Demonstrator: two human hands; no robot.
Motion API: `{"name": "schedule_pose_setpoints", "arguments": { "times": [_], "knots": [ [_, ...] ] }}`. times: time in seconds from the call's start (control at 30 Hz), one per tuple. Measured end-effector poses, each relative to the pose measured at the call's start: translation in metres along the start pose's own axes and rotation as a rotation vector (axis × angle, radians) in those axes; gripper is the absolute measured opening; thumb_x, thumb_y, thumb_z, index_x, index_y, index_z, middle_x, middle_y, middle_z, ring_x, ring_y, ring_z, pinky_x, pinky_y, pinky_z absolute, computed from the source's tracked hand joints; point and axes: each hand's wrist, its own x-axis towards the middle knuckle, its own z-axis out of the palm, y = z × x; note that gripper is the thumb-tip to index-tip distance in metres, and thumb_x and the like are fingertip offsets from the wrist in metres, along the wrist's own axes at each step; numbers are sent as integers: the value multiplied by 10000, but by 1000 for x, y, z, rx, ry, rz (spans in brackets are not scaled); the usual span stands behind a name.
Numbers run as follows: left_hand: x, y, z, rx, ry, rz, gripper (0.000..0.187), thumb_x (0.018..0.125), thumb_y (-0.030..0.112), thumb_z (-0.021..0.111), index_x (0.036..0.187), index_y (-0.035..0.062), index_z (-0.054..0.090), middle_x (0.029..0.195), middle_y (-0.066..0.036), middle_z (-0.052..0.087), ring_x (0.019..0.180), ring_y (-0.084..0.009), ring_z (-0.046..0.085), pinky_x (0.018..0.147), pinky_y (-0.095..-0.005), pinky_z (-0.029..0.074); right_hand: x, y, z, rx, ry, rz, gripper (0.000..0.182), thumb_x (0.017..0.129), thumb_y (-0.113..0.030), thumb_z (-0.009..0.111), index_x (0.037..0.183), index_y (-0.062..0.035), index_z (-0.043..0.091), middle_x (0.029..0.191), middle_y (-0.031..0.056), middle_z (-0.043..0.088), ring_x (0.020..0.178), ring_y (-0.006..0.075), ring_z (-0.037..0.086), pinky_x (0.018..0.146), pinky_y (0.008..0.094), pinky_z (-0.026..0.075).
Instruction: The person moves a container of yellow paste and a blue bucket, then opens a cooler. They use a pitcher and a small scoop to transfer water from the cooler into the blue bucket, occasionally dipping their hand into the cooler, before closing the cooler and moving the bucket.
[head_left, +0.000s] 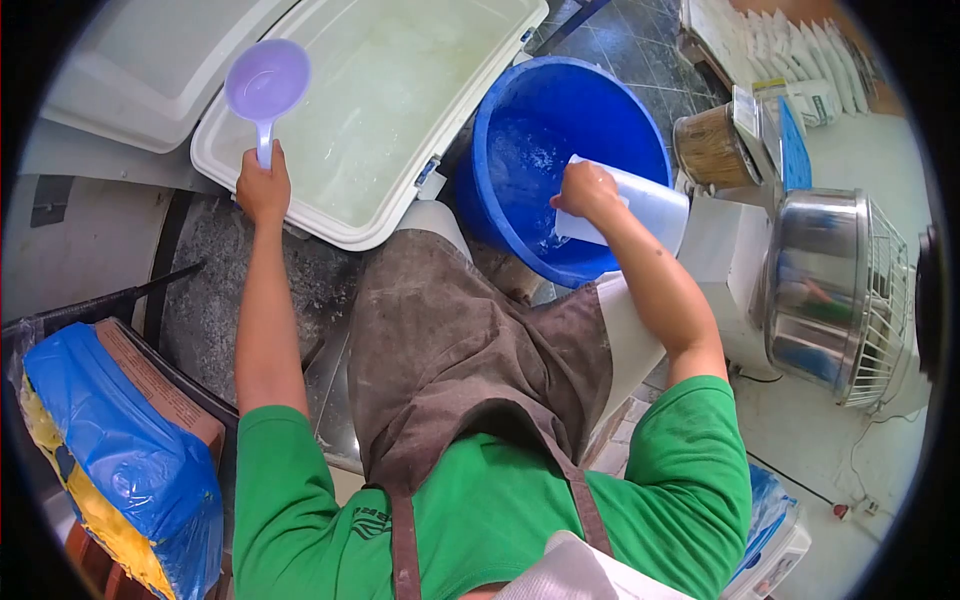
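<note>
A light purple dipper point(268, 82) is held by its handle in my left hand point(264, 188), above the near left rim of a white cooler box point(368, 240) that holds cloudy liquid. My right hand point(588, 190) is closed on a whitish, translucent pitcher point(650, 205), tilted on its side over the right part of a round blue tub point(490, 190). Some water lies in the bottom of the tub. Whether anything is pouring from the pitcher is hard to make out.
The cooler's open lid point(150, 60) is at the upper left. On the right stand a steel mixer bowl point(815, 290) with a wire guard and a brown bucket point(710, 145). A blue and yellow plastic bag point(130, 440) lies at the lower left.
</note>
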Motion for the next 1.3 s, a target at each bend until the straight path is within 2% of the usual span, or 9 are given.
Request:
{"name": "schedule_pose_setpoints", "arguments": {
  "times": [0.2, 0.33, 0.47, 0.53, 0.67, 0.87, 0.93, 1.03, 1.3],
  "knots": [
    [1, -2, 4, -18, 50, -23, 427, 890, 495, 588, 923, 71, 626, 793, -151, 678, 778, -376, 652, 690, -467, 484, -2, -33, 28, -199, -49, -142, 418, 774, -436, 725, 1005, -88, 734, 1073, 137, 700, 996, 284, 682, 831, 357, 558],
    [-3, -1, -1, -55, 89, -14, 371, 881, 458, 610, 884, 87, 614, 748, -162, 666, 740, -389, 647, 655, -497, 479, 17, 8, -1, 129, 40, 30, 539, 720, -513, 717, 942, -22, 723, 973, 186, 704, 904, 320, 692, 805, 409, 556],
    [1, -9, 4, -103, 154, 16, 357, 890, 430, 606, 874, 73, 600, 709, -177, 649, 688, -410, 630, 625, -507, 475, -17, 30, -68, 181, 810, -86, 431, 712, -410, 638, 598, 5, 651, 647, 240, 614, 659, 406, 644, 611, 485, 509],
    [-1, -9, 0, -94, 146, -32, 360, 898, 424, 607, 912, 65, 594, 730, -171, 656, 702, -393, 642, 637, -481, 485, -38, 2, -111, 217, 796, -116, 401, 719, -374, 651, 588, 3, 613, 603, 222, 606, 612, 400, 639, 600, 495, 506],
    [-1, -6, -1, -153, 121, -31, 344, 916, 393, 601, 971, 54, 575, 753, -161, 661, 715, -374, 655, 646, -454, 496, -17, -67, -136, 27, 1020, -560, 231, 674, -262, 677, 620, -54, 592, 590, 187, 584, 612, 370, 594, 624, 476, 486],
    [2, -9, 2, -111, 116, -9, 340, 916, 388, 602, 962, 52, 572, 745, -157, 657, 691, -361, 647, 631, -456, 489, 73, -213, -107, -73, 689, -1039, 212, 718, -270, 610, 703, -69, 676, 691, 141, 651, 743, 305, 636, 766, 427, 478],
    [3, -8, 4, -122, 127, 17, 321, 912, 372, 607, 928, 54, 566, 692, -156, 638, 657, -378, 630, 603, -482, 472, 71, -266, -95, -260, 387, -1010, 210, 754, -264, 601, 753, -79, 701, 770, 130, 685, 786, 291, 663, 776, 403, 482],
    [4, -9, 4, -104, 150, 46, 309, 906, 364, 613, 889, 59, 561, 626, -144, 615, 612, -385, 611, 569, -506, 452, 64, -291, -87, -294, 238, -958, 217, 789, -263, 582, 796, -93, 716, 805, 108, 699, 804, 271, 679, 765, 384, 500],
    [5, -13, 7, -46, 141, 70, 336, 897, 394, 616, 887, 61, 575, 595, -104, 609, 594, -350, 617, 567, -486, 458, 86, -304, -51, -222, 117, -924, 229, 794, -268, 575, 824, -92, 718, 843, 102, 702, 819, 264, 682, 732, 384, 530]
  ]
}}
